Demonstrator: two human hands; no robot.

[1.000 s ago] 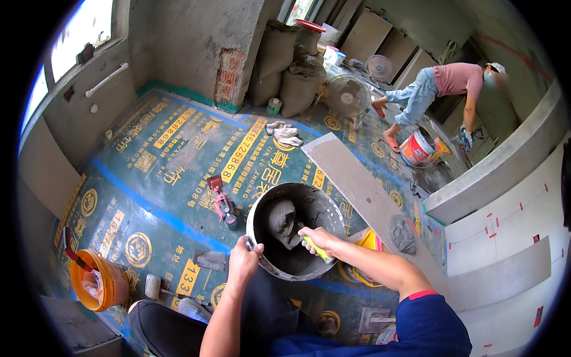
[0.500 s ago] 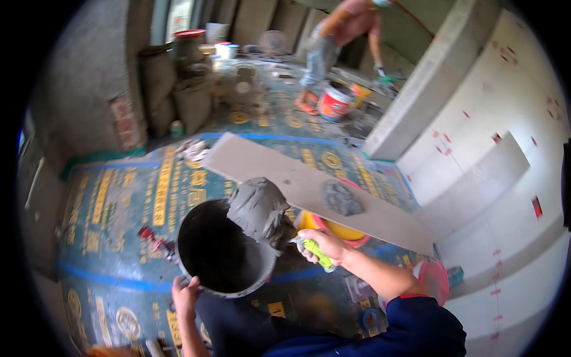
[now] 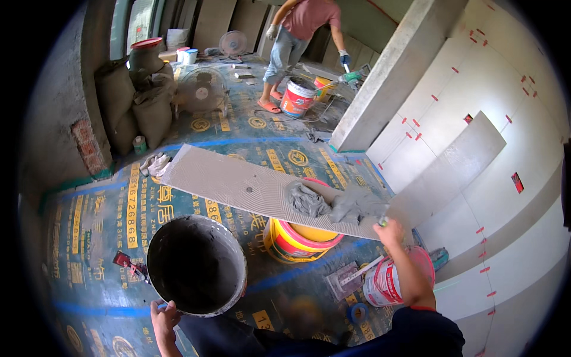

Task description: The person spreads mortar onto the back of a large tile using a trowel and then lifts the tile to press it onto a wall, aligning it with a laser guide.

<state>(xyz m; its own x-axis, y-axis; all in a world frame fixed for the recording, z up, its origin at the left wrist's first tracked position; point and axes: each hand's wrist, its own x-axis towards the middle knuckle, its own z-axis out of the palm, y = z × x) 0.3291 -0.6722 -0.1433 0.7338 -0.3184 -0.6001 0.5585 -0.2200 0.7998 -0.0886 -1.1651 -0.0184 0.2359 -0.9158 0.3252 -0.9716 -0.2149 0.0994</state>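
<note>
Right fingers clamped on trowel handle (image 3: 383, 221) — lay mortar (image 3: 355, 206) low along slab (image 3: 217, 174); left hand (image 3: 163, 316) grips bucket's near rim (image 3: 205, 312).

downward wide fisheye head view

dark green printed floor sheeting (image 3: 107, 275), yellow-and-red plastic bucket (image 3: 284, 245) mid-scene, square grey trowel (image 3: 341, 281) and round blue tape roll (image 3: 357, 313) near right, brown woven sacks (image 3: 151, 116) far left

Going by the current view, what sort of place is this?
Probably a room under renovation: a rough, unfinished grey wall, printed protective sheeting underfoot, and grey mortar heaped on a long panel.
</note>
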